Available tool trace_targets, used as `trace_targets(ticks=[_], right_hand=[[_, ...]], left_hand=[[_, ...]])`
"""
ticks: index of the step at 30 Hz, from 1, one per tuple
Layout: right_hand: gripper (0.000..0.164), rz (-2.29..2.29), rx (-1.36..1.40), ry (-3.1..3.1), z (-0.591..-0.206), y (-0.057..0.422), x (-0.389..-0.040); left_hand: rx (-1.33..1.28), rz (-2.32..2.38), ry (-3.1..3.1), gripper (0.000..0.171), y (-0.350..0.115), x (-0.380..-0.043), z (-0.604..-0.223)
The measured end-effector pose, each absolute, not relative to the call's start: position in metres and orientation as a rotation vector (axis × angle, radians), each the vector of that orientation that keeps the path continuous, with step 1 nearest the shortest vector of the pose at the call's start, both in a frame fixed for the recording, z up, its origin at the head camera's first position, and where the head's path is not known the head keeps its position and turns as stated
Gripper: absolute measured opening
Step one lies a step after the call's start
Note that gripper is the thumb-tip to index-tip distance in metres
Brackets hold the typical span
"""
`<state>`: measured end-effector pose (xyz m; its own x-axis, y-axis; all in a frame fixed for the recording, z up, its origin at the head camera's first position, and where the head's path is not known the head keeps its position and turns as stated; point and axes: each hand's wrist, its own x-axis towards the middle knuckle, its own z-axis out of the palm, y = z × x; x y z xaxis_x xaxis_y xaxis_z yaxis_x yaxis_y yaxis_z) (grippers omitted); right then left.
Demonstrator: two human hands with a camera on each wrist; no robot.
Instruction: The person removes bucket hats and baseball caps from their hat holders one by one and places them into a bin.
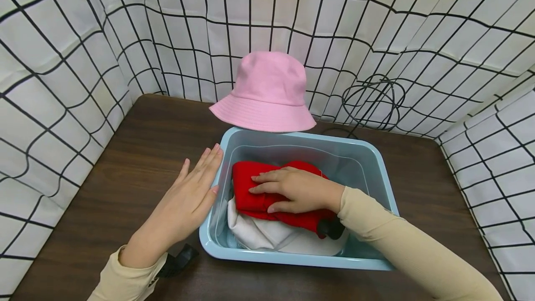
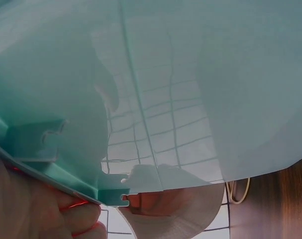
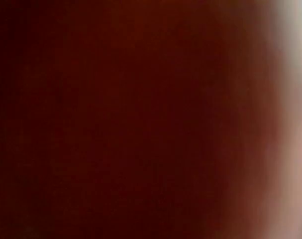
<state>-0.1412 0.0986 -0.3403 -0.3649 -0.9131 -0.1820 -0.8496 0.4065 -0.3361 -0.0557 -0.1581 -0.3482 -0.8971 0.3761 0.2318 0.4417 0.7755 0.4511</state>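
Note:
A light blue plastic basin (image 1: 292, 260) stands on the table, with a folded red cloth (image 1: 252, 185) lying over a white cloth (image 1: 267, 233) inside it. My right hand (image 1: 298, 189) rests on top of the red cloth, fingers spread and nearly straight. Along the basin's left rim lies my left hand (image 1: 184, 206), its fingers extended, fingertips at the upper left side. From the left wrist, the basin's outer wall (image 2: 165, 99) fills most of the view, and fingers (image 2: 78, 219) show at its edge. The right wrist view is dark red and blurred.
Behind the basin a pink bucket hat (image 1: 269, 82) sits at the table's back edge. A coil of thin black cable (image 1: 374, 101) is to its right. Dark brown wood (image 1: 167, 134) shows around the basin. White cloth walls with black grid lines (image 1: 175, 27) enclose the table.

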Motion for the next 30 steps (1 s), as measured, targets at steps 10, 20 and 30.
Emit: trace_targets(ticks=[10, 20, 30], right_hand=[[0.05, -0.187, -1.566, 2.339, -0.346, 0.099, -0.141], [0.058, -0.037, -1.542, 2.315, -0.36, 0.094, -0.137], [0.064, 0.146, -1.667, 2.386, -0.36, 0.093, -0.136]], left_hand=[[-0.651, -0.771, -2.842, 0.067, -0.158, -0.056, -0.349], [-0.639, -0.785, -2.841, 0.068, -0.157, -0.055, -0.349], [-0.641, -0.787, -2.848, 0.069, -0.158, -0.055, -0.348]])
